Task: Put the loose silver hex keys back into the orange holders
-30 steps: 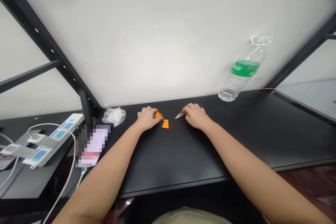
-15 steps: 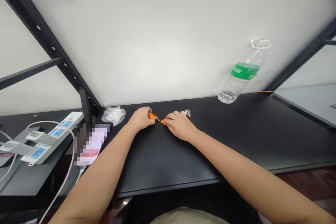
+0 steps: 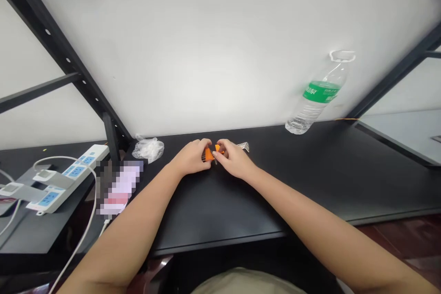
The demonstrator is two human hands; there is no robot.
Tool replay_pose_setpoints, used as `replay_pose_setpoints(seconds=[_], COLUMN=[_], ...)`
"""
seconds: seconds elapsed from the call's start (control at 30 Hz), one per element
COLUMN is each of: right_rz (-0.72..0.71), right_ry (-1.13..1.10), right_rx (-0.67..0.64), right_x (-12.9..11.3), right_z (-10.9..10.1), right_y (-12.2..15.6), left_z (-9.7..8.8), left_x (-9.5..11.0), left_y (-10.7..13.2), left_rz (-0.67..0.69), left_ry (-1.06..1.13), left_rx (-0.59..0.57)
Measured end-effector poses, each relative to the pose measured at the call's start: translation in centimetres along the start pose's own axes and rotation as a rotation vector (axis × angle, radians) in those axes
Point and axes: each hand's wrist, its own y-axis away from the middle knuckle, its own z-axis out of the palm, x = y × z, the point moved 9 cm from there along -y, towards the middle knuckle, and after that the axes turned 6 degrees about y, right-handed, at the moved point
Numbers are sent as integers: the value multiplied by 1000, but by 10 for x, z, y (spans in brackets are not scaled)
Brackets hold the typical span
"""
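My left hand [image 3: 195, 157] is closed, thumb and fingers pinching an orange holder [image 3: 209, 154] with a row of thin dark metal pieces along its left side. Close against it is my right hand [image 3: 235, 158], its fingers curled round another orange piece [image 3: 219, 149], mostly hidden by them. A small metal tip shows just below, between the two hands. Several silver L-shaped hex keys [image 3: 244, 147] stick out beyond the right hand's knuckles; whether they join the orange piece, I cannot tell.
A crumpled clear plastic bag [image 3: 148, 149] lies left on the black table [image 3: 220, 211]. A phone [image 3: 120, 188] with a cable and a power strip [image 3: 69, 179] are further left. A large water bottle [image 3: 319, 94] stands at the back right against the wall.
My left hand has moved slightly right. The fingers of my right hand have shifted and lifted round the orange piece, which sits closer to the left hand's holder. The hex keys have hardly moved.
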Motion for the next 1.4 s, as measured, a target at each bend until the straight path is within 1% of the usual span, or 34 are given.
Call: replay_pose_setpoints(seconds=[0.03, 0.1, 0.17, 0.23, 0.3, 0.47, 0.57, 0.67, 0.83, 1.0, 1.17, 1.3, 1.4], right_rz=[48, 97, 118, 139, 142, 128, 127, 121, 127, 154, 163, 212, 246], right_ry=[-67, -130, -117, -52, 48, 300, 378, 431, 438, 448, 487, 491, 455], right_rx=[-31, -70, -59, -49, -62, -148, -183, -187, -174, -160, -152, -139, -132], right_x=[0, -1, 0, 3, 6, 11, 14, 14, 15, 20, 24, 31, 39], right_z=[5, 14, 18, 21, 22, 29, 33, 35, 33, 28, 25, 17, 10], right_y=[1, 2, 2, 1, 0, 0, 1, 0, 1, 3, 5, 8, 10], left_z=[0, 0, 0, 3, 8, 21, 24, 28, 35, 34, 33, 34, 34], left_x=[9, 22, 30, 32, 30, 21, 18, 15, 7, 13, 15, 12, 9], left_y=[0, 1, 1, 0, -1, -1, 0, 0, -3, -3, -2, -2, -2], left_rz=[20, 41, 56, 62, 49, 1, 14, 38, 17, 37, 5, -2, -5], left_ry=[11, 22, 28, 34, 39, 36, 63, 45, 11, -7, -95, -124, -125], left_rx=[-8, -11, 1, 5, -10, -71, -98, -96, -93, -102, -113, -145, -158])
